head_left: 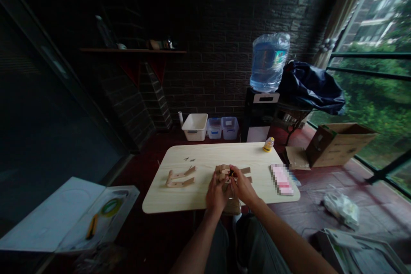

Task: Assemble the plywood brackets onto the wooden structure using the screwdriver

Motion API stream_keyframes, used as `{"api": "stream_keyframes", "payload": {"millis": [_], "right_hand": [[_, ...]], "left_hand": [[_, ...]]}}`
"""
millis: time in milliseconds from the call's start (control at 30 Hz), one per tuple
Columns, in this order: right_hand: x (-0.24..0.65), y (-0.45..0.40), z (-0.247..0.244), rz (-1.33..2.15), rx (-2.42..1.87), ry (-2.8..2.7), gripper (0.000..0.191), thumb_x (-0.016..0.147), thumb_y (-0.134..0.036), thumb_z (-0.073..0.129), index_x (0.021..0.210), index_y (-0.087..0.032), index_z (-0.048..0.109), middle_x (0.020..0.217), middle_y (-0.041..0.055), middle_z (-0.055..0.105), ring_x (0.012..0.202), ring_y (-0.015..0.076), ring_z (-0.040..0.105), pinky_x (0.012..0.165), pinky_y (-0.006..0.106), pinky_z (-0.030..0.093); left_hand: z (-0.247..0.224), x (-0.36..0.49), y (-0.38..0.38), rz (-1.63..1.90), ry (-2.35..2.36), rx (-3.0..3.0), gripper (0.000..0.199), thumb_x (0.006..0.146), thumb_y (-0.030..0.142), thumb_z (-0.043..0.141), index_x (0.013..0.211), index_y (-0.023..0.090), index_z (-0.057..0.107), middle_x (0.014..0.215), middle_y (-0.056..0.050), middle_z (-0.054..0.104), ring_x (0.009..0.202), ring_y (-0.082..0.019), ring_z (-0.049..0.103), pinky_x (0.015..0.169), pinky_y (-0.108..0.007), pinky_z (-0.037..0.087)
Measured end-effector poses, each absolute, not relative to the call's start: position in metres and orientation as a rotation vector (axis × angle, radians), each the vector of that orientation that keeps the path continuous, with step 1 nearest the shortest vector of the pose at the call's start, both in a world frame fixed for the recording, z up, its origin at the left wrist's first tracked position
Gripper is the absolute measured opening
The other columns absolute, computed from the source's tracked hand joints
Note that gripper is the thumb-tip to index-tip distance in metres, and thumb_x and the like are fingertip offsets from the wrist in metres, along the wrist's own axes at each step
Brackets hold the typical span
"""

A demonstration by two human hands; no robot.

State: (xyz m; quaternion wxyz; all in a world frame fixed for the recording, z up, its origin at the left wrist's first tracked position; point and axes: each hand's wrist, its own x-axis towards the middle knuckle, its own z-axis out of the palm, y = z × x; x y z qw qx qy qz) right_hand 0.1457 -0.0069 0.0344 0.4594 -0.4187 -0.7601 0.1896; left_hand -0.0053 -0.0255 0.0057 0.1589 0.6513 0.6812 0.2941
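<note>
Close to the front edge of the table, my left hand (215,193) is closed around a light wooden assembly (222,168). From the right, my right hand (242,186) pinches a small black piece (231,173) against it; its kind cannot be made out. Wooden strips (246,170) stick out of the assembly to the right, beyond my fingers. A brown packet (233,206) lies below my hands at the table edge. Left of my hands rests a second wooden piece (180,180) with two arms. My fingers hide part of the assembly.
On the pale table (154,203) lie small dark bits (189,159), a yellow-capped bottle (269,144) and a pink packet (282,179). An open white case (118,209) stands at left, a cardboard box (337,145) at right. Behind are plastic bins (195,127) and a water dispenser (261,111).
</note>
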Motion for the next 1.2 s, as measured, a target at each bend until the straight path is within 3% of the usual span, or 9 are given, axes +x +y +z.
{"api": "stream_keyframes", "payload": {"millis": [433, 800, 1000, 1200], "right_hand": [[0.143, -0.002, 0.027, 0.449, -1.006, -1.849, 0.048, 0.097, -0.02, 0.05, 0.145, -0.025, 0.05, 0.138, 0.0129, 0.062, 0.133, 0.0262, 0.057, 0.112, 0.052, 0.048], [0.15, -0.012, 0.035, 0.516, -0.991, -1.903, 0.054, 0.097, -0.016, 0.046, 0.15, -0.027, 0.044, 0.14, 0.0088, 0.064, 0.125, 0.0239, 0.064, 0.104, 0.043, 0.055], [0.149, -0.009, 0.023, 0.526, -1.023, -1.829, 0.05, 0.098, -0.021, 0.048, 0.148, -0.027, 0.048, 0.141, 0.0096, 0.063, 0.131, 0.0239, 0.059, 0.11, 0.047, 0.05], [0.146, -0.011, 0.01, 0.53, -1.069, -1.71, 0.048, 0.098, -0.024, 0.049, 0.146, -0.027, 0.051, 0.138, 0.0095, 0.065, 0.127, 0.0235, 0.062, 0.106, 0.046, 0.054]], "left_hand": [[0.005, -0.002, -0.028, 0.773, 1.996, 1.822, 0.038, 0.094, 0.04, 0.06, 0.132, 0.036, 0.068, 0.165, -0.004, 0.037, 0.147, -0.027, 0.042, 0.109, -0.041, 0.051], [0.004, -0.001, -0.037, 0.788, 1.977, 1.849, 0.045, 0.096, 0.042, 0.058, 0.139, 0.033, 0.062, 0.163, -0.006, 0.041, 0.149, -0.028, 0.04, 0.113, -0.041, 0.048], [-0.002, -0.002, -0.035, 0.794, 1.987, 1.876, 0.045, 0.097, 0.047, 0.053, 0.141, 0.036, 0.061, 0.165, -0.004, 0.038, 0.148, -0.028, 0.041, 0.114, -0.041, 0.047], [-0.006, -0.001, -0.035, 0.798, 1.977, 1.901, 0.043, 0.098, 0.046, 0.051, 0.139, 0.037, 0.062, 0.163, -0.001, 0.04, 0.148, -0.027, 0.039, 0.114, -0.04, 0.047]]}}
